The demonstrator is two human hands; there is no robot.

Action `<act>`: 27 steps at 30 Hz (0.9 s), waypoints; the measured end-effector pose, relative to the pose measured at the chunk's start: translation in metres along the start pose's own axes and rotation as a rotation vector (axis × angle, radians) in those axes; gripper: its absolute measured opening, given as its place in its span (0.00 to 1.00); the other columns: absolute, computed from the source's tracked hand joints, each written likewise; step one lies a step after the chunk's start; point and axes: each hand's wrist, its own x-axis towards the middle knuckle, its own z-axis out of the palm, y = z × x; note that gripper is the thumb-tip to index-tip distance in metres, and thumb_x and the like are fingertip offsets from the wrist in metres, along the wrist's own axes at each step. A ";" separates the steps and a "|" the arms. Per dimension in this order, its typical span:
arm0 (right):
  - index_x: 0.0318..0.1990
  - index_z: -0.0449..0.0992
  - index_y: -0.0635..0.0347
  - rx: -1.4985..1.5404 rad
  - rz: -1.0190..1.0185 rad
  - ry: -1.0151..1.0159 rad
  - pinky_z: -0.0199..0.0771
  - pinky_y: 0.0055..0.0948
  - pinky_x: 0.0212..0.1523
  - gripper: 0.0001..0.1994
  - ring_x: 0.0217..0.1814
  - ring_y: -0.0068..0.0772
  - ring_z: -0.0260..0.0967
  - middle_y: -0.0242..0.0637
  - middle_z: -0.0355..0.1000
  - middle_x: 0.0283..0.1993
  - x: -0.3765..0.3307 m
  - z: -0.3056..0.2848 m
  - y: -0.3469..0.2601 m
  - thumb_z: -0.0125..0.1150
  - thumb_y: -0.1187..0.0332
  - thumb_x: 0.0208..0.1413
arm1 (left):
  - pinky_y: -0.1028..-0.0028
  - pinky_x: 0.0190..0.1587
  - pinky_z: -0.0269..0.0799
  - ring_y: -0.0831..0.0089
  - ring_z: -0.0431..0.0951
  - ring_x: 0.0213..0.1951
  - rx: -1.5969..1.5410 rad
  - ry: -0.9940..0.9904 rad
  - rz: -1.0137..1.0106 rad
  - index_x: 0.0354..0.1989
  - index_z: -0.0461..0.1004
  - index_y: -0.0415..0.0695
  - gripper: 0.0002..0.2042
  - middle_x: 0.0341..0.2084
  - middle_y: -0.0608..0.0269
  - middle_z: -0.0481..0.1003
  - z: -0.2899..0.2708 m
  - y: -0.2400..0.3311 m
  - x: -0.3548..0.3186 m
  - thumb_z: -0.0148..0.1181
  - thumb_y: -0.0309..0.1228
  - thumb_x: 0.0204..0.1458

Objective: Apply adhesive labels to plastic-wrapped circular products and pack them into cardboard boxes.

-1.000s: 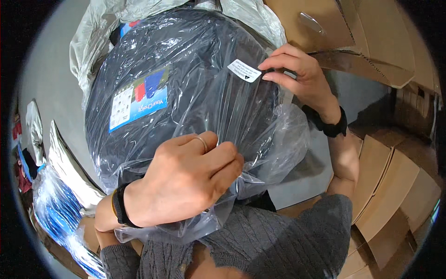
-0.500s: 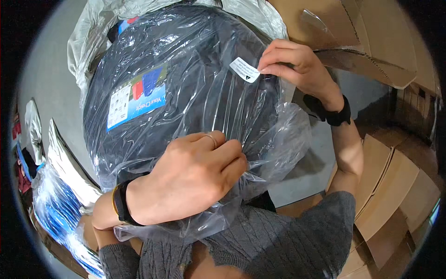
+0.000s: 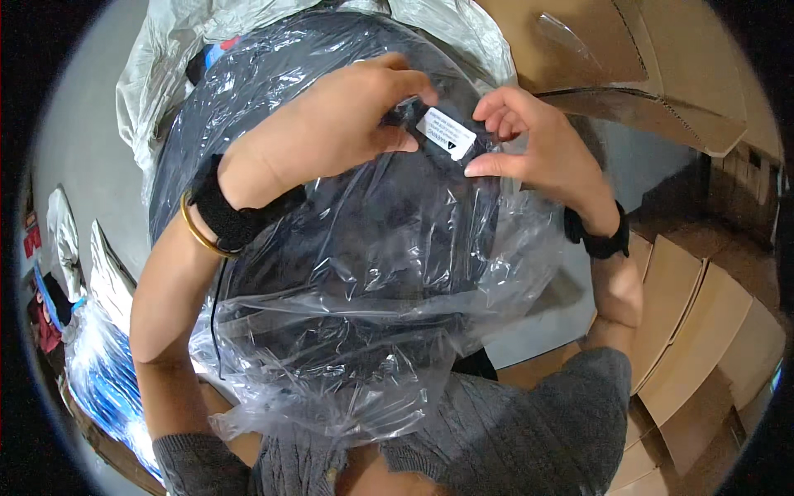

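A large round bundle of dark fabric (image 3: pixel 372 215) lies in front of me inside a clear plastic bag (image 3: pixel 364 380). The bag's loose, crumpled end spreads at the near side, by my sweater. On its upper right part sits a small white warning label (image 3: pixel 447 133). My left hand (image 3: pixel 347 116) is over the bundle on the left of this label, thumb and fingers apart. From the other side my right hand (image 3: pixel 538 145) curves around it, its thumb tip by the label's lower edge and its fingers held away from the thumb. The bundle's coloured card is hidden behind my left hand and wrist.
Cardboard boxes (image 3: pixel 579 50) stand at the far right, with more cardboard (image 3: pixel 695 322) at the near right. Pale crumpled sheeting (image 3: pixel 169 62) lies behind the bundle. Blue goods in clear plastic (image 3: pixel 103 372) lie at the left, beside white bags (image 3: pixel 112 269).
My left hand has left the plastic at the near side and moved up beside the label, covering the coloured card. My right hand's fingers have spread from their pinch at the label's corner.
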 end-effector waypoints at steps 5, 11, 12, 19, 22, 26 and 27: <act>0.32 0.70 0.61 0.127 0.222 0.111 0.65 0.23 0.29 0.20 0.27 0.21 0.63 0.30 0.67 0.25 -0.018 0.009 0.011 0.73 0.60 0.37 | 0.69 0.40 0.71 0.60 0.74 0.38 -0.047 -0.054 -0.018 0.42 0.71 0.40 0.18 0.37 0.57 0.70 0.006 0.013 0.020 0.65 0.21 0.39; 0.32 0.71 0.60 0.505 0.293 0.004 0.58 0.15 0.24 0.09 0.23 0.11 0.58 0.23 0.65 0.24 -0.029 0.014 0.021 0.63 0.66 0.51 | 0.71 0.37 0.71 0.63 0.74 0.36 -0.120 -0.040 0.070 0.38 0.72 0.39 0.13 0.34 0.59 0.70 0.017 0.014 0.033 0.63 0.20 0.42; 0.33 0.71 0.60 0.584 0.251 0.041 0.59 0.15 0.24 0.08 0.24 0.11 0.59 0.22 0.65 0.25 -0.030 0.017 0.022 0.62 0.66 0.52 | 0.72 0.37 0.70 0.64 0.74 0.35 -0.111 -0.030 0.106 0.38 0.72 0.39 0.12 0.33 0.59 0.70 0.017 0.014 0.034 0.62 0.20 0.43; 0.38 0.72 0.61 0.955 0.259 0.130 0.62 0.14 0.26 0.08 0.24 0.11 0.62 0.23 0.68 0.27 -0.034 0.024 0.033 0.58 0.67 0.56 | 0.73 0.36 0.69 0.67 0.74 0.34 -0.145 -0.069 0.060 0.37 0.72 0.39 0.09 0.33 0.60 0.70 0.020 0.016 0.043 0.60 0.21 0.46; 0.38 0.72 0.61 0.986 0.218 0.111 0.62 0.14 0.26 0.07 0.24 0.10 0.62 0.23 0.68 0.27 -0.033 0.025 0.033 0.58 0.67 0.56 | 0.73 0.35 0.69 0.67 0.74 0.33 -0.140 -0.054 0.086 0.35 0.72 0.39 0.07 0.31 0.60 0.69 0.022 0.018 0.045 0.59 0.21 0.47; 0.38 0.72 0.61 0.981 0.222 0.099 0.62 0.14 0.26 0.07 0.24 0.10 0.62 0.23 0.68 0.27 -0.033 0.024 0.032 0.58 0.67 0.56 | 0.73 0.34 0.68 0.67 0.73 0.32 -0.154 -0.058 0.089 0.32 0.71 0.39 0.05 0.29 0.60 0.68 0.024 0.016 0.047 0.58 0.21 0.47; 0.38 0.72 0.61 0.968 0.214 0.113 0.61 0.14 0.25 0.07 0.24 0.10 0.61 0.23 0.68 0.27 -0.033 0.025 0.033 0.58 0.67 0.56 | 0.73 0.34 0.68 0.68 0.73 0.31 -0.167 -0.052 0.103 0.31 0.70 0.39 0.04 0.29 0.60 0.68 0.024 0.015 0.048 0.58 0.21 0.47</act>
